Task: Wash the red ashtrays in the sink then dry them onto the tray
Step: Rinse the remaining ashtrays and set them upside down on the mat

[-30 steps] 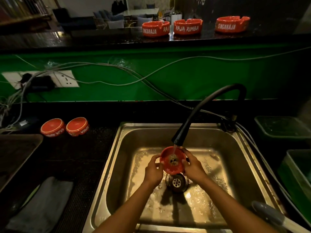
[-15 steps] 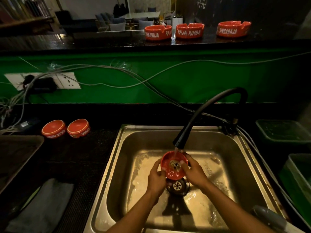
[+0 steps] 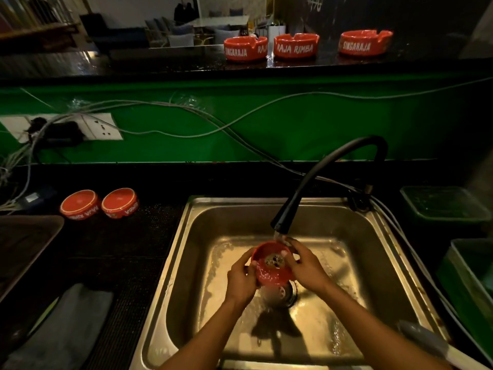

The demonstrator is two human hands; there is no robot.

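Note:
Over the drain of the steel sink (image 3: 202, 236) I hold a red ashtray (image 3: 269, 273) under the running black tap (image 3: 282, 222). My left hand (image 3: 241, 280) grips its left rim and my right hand (image 3: 304, 265) holds its right side, thumb inside the bowl. Dark residue shows in the ashtray's middle. Two red ashtrays (image 3: 80, 204) (image 3: 120, 202) lie upside down on the counter left of the sink. Three more (image 3: 245, 48) (image 3: 296, 45) (image 3: 365, 45) stand on the upper ledge. A dark tray (image 3: 24, 244) lies at the far left.
A grey cloth (image 3: 64, 332) lies on the counter at the lower left. Loose cables (image 3: 186, 113) run along the green wall from a socket (image 3: 102, 126). Green bins (image 3: 442, 206) (image 3: 469, 284) stand right of the sink. A grey handle (image 3: 424, 340) rests at the sink's right front corner.
Both hands have turned and tilted the ashtray under the water, my right thumb now reaching into the bowl. The view shifted slightly downward in frame.

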